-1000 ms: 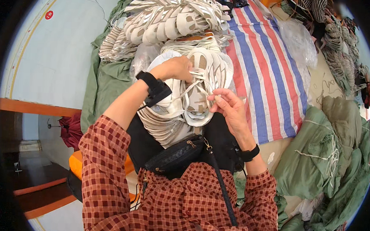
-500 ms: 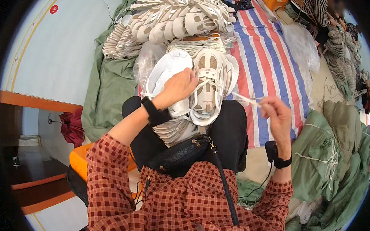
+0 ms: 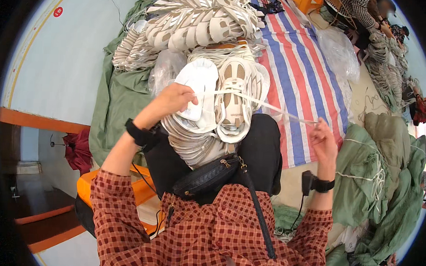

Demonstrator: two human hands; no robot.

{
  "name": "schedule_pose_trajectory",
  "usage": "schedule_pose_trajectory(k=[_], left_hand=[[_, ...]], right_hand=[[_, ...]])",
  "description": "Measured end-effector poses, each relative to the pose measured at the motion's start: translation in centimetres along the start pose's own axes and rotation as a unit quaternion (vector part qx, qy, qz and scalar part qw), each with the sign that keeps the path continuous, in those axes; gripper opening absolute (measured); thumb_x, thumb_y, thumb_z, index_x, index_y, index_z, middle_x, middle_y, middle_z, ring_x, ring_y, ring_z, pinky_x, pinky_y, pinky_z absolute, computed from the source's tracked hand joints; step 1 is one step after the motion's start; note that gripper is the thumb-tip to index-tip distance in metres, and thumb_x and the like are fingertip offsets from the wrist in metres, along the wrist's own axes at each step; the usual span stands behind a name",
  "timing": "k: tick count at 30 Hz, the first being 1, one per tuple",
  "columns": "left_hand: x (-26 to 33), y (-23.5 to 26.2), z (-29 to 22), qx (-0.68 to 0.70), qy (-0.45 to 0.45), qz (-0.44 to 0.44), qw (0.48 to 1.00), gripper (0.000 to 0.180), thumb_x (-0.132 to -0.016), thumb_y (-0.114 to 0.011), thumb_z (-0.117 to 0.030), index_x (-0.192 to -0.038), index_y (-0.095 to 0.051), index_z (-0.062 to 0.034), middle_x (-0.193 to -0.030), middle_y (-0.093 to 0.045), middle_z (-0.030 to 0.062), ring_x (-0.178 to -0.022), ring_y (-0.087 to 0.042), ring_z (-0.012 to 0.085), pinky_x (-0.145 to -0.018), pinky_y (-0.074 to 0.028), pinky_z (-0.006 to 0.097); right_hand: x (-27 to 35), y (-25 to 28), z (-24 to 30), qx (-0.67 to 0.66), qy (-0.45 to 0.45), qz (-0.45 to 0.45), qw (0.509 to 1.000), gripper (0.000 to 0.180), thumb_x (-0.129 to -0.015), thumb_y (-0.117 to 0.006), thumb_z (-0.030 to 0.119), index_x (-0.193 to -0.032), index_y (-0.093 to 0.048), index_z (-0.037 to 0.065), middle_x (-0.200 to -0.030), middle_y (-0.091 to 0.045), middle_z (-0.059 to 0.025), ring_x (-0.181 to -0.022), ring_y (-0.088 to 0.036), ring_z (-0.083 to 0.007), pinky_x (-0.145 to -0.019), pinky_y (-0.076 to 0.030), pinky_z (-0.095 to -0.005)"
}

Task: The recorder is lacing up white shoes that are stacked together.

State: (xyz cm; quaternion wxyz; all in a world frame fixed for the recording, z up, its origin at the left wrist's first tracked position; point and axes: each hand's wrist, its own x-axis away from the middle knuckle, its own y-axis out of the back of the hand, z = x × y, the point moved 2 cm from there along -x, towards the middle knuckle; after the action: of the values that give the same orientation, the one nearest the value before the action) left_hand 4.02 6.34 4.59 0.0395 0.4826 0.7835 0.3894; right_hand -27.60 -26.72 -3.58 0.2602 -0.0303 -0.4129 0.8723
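Note:
A beige and white shoe upper (image 3: pixel 234 110) lies toe away from me over my lap, with lacing across its front. Pulled across it is a white shoelace (image 3: pixel 276 108), stretched between my two hands. My left hand (image 3: pixel 175 99) pinches the lace on the left side, and my right hand (image 3: pixel 323 140), raised out to the right, pinches its other end. Beside the upper, partly behind my left hand, rests a white sole-shaped piece (image 3: pixel 199 76). A stack of similar pale uppers (image 3: pixel 189 141) sits beneath, between my knees.
Beyond my knees lies a large pile of beige uppers (image 3: pixel 193 31). Striped red, white and blue sheeting (image 3: pixel 295 75) covers the floor to its right. Green sacks (image 3: pixel 362 171) stand at right, green cloth (image 3: pixel 125 97) at left. Another person (image 3: pixel 355 11) is at far right.
My left hand has moved left, away from the upper, and now holds the lace. My right hand has moved slightly right and down. The lace is now stretched across the upper.

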Motion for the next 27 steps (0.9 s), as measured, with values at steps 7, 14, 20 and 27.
schedule_pose_trajectory(k=[7, 14, 20, 27], left_hand=[[8.0, 14.8, 8.6, 0.574, -0.101, -0.178, 0.793, 0.033, -0.091, -0.054, -0.011, -0.123, -0.048, -0.0015, -0.070, -0.044, -0.0071, -0.048, -0.030, 0.0004, -0.045, -0.027, 0.017], [22.1, 26.2, 22.6, 0.549, -0.056, -0.467, 0.691, 0.025, -0.093, -0.054, -0.005, -0.118, -0.052, -0.0008, -0.075, -0.047, -0.0019, -0.051, -0.034, 0.0046, -0.046, -0.031, 0.019], [30.2, 33.3, 24.3, 0.436, -0.028, -0.556, 0.707, 0.032, -0.093, -0.056, -0.011, -0.120, -0.053, 0.0049, -0.097, -0.058, 0.0030, -0.074, -0.052, 0.0063, -0.058, -0.041, 0.017], [10.7, 13.5, 7.4, 0.113, 0.109, -0.350, 0.924, 0.023, -0.094, -0.050, -0.027, -0.106, -0.062, -0.0109, -0.092, -0.063, -0.0005, -0.072, -0.054, 0.0067, -0.059, -0.043, 0.019]], right_hand=[[6.5, 22.4, 19.3, 0.029, 0.145, -0.250, 0.957, 0.048, -0.086, -0.054, -0.007, -0.132, -0.043, -0.004, -0.108, -0.060, -0.0104, -0.084, -0.059, -0.0140, -0.072, -0.051, -0.0206], [19.0, 31.6, 41.4, 0.188, 0.329, -0.379, 0.844, 0.034, -0.095, -0.051, 0.007, -0.127, -0.050, -0.004, -0.096, -0.061, -0.0098, -0.078, -0.058, -0.0143, -0.067, -0.050, -0.0202], [10.7, 29.8, 32.7, 0.376, 0.270, -0.247, 0.851, 0.035, -0.087, -0.053, -0.001, -0.122, -0.052, -0.007, -0.103, -0.061, -0.0094, -0.084, -0.058, -0.0150, -0.076, -0.049, -0.0243], [-4.7, -2.4, -0.6, 0.488, 0.054, -0.056, 0.869, 0.020, -0.089, -0.060, 0.018, -0.102, -0.066, 0.003, -0.085, -0.065, -0.0033, -0.065, -0.059, -0.0111, -0.062, -0.049, -0.0243]])
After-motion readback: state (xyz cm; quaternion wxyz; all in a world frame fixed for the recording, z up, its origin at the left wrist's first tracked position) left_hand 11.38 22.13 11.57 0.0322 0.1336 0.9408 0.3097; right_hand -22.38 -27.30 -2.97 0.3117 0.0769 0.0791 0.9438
